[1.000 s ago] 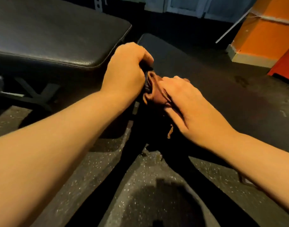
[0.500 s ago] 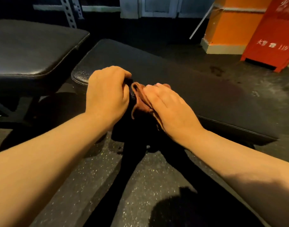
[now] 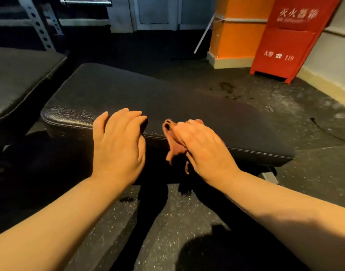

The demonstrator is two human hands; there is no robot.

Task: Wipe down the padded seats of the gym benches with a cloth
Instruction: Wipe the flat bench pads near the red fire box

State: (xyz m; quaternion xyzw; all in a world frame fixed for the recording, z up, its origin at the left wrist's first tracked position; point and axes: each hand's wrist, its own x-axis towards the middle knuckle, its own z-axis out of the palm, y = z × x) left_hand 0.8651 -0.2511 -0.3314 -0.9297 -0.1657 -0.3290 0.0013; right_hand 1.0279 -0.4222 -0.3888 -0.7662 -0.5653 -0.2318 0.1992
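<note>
A long black padded bench seat (image 3: 148, 98) lies across the middle of the view. My left hand (image 3: 118, 141) rests flat on its near edge, fingers straight and together. My right hand (image 3: 203, 147) lies over a reddish-brown cloth (image 3: 172, 145) at the same near edge, fingers curled round it. The cloth bunches out past my fingertips and hangs down the side of the pad; most of it is hidden under my hand.
A second black padded bench (image 3: 17, 79) stands to the left. A perforated rack upright (image 3: 38, 26) rises at the back left. An orange pillar (image 3: 238, 30) and a red fire cabinet (image 3: 289, 40) stand at the back right. Speckled rubber flooring (image 3: 177, 222) lies below.
My left hand has let go of the cloth, opened flat and moved apart to the left. The right hand keeps the cloth on the bench edge. The view has lifted and widened.
</note>
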